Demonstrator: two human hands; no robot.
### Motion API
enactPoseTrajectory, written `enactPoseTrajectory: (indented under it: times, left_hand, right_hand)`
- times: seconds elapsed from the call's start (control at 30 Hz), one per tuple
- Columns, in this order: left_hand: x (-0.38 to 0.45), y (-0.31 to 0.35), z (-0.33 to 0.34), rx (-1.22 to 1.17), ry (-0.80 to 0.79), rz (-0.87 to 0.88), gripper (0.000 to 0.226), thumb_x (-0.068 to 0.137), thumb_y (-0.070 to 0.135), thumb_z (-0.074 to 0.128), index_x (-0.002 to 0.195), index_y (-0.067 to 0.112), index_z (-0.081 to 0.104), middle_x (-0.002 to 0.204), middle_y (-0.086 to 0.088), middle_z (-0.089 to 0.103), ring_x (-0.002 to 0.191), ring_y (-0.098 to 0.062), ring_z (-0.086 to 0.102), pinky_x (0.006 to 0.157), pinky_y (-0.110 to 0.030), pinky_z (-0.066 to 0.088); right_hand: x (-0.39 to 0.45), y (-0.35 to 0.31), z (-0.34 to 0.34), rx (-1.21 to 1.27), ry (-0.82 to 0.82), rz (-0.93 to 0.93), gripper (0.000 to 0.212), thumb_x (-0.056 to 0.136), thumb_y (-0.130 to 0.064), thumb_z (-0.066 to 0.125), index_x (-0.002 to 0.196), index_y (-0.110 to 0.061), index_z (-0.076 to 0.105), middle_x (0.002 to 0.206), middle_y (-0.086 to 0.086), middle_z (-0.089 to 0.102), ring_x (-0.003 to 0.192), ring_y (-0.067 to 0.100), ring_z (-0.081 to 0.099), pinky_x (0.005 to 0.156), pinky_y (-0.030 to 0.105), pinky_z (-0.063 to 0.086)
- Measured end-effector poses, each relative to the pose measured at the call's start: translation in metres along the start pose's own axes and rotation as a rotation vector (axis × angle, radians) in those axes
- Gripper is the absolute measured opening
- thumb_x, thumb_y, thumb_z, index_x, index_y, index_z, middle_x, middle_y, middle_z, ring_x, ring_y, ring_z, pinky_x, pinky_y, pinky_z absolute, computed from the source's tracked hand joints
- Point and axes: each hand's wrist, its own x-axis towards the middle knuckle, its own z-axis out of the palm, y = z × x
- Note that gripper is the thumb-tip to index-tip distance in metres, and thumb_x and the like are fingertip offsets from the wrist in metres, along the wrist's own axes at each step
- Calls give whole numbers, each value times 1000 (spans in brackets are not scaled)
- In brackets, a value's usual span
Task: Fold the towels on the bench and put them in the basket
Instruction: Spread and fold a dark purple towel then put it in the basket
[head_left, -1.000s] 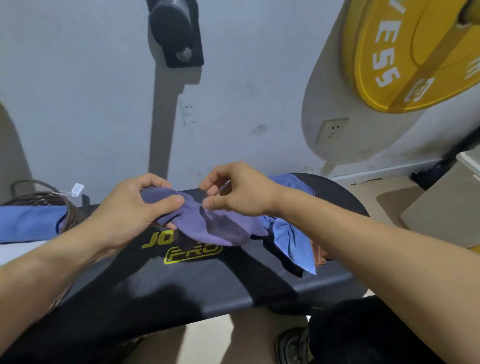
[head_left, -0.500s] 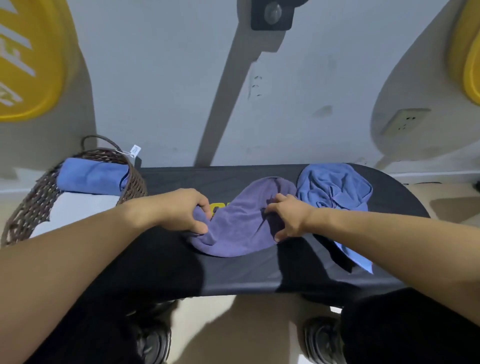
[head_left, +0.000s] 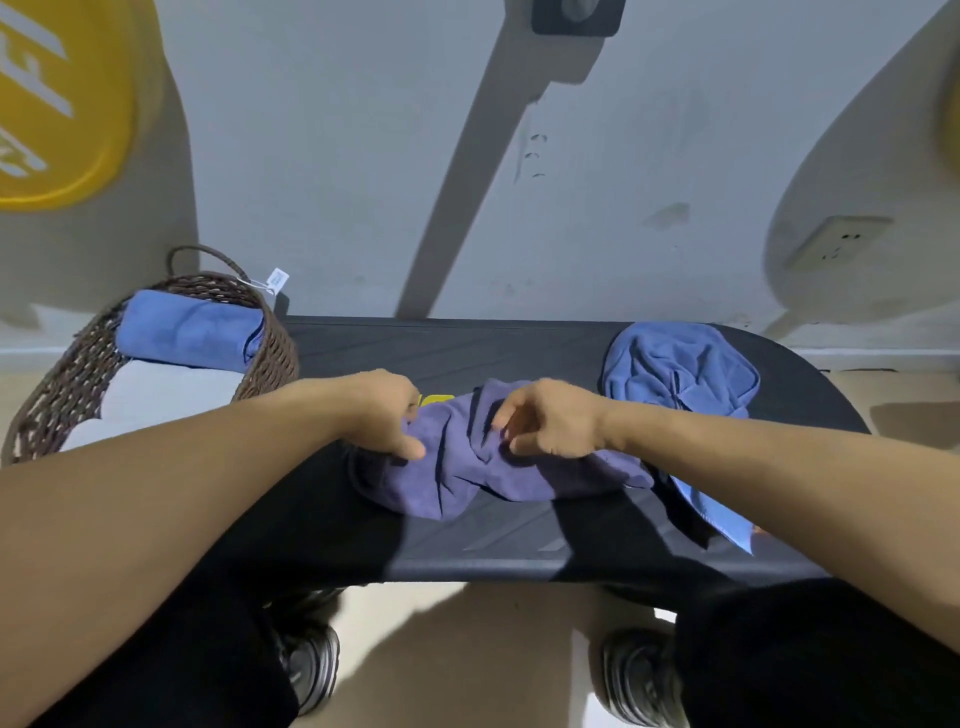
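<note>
While the crumpled purple cloth towel (head_left: 467, 462) lies mid-way along the black padded bench (head_left: 519, 551), the left hand (head_left: 387, 415) pinches its left edge and the right hand (head_left: 553, 423) (fingers curled) grips its middle.

Both bare forearms reach forward from the lower corners and converge toward the middle. The left hand (head_left: 387, 415) is knuckles-up, fingers curled under and thumb pressed forward, gripping cloth. The right hand (head_left: 550, 423) sits just beside it (a narrow gap between them), fingers bent downward, apparently pinching a fold, though its fingertips are partly hidden. Both wrists are roughly level.
</note>
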Motion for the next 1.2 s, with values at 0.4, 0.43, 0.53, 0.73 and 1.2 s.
enactPoseTrajectory:
  times: [0.4, 0.43, 0.53, 0.73, 1.2]
  left_hand:
    - [44, 57, 50, 18, 1, 194, 63, 87, 56, 60, 141, 29, 43, 129, -8, 45, 121, -32, 39, 103, -41, 33]
    - [46, 59, 48, 21, 16, 196, 59, 87, 55, 61, 138, 28, 46, 127, -8, 46, 120, -32, 40, 98, -37, 33]
    - [48, 62, 39, 39, 40, 174, 51, 86, 55, 62, 127, 25, 56, 120, -1, 54, 112, -25, 48, 79, -31, 31]
    - [31, 67, 1, -209, 307, 191, 45, 82, 48, 70, 115, 18, 58, 112, -1, 60, 103, -24, 60, 90, -38, 49]
    - [-44, 63, -31, -1068, 613, 259, 27, 74, 14, 85, 87, 18, 62, 83, -7, 73, 68, -10, 69, 68, -25, 58]
  right_hand:
    - [-1, 56, -4, -133, 92, 287, 30, 79, -29, 78, 64, -19, 54, 66, -1, 57, 68, 23, 52, 66, 29, 43]
    - [-1, 54, -6, -134, 85, 280, 30, 80, -28, 77, 64, -19, 53, 67, 0, 58, 70, 24, 53, 65, 29, 42]
    - [-3, 47, -18, -68, 149, 233, 17, 83, -29, 75, 85, -17, 63, 87, 3, 68, 81, 23, 60, 74, 31, 49]
    - [-17, 18, -46, -64, 269, 274, 24, 86, -37, 69, 84, -14, 63, 89, 6, 68, 82, 25, 61, 66, 29, 45]
    - [-72, -88, -61, 982, 240, 60, 19, 96, 6, 51, 112, 1, 61, 91, 17, 65, 83, 28, 64, 83, 40, 57]
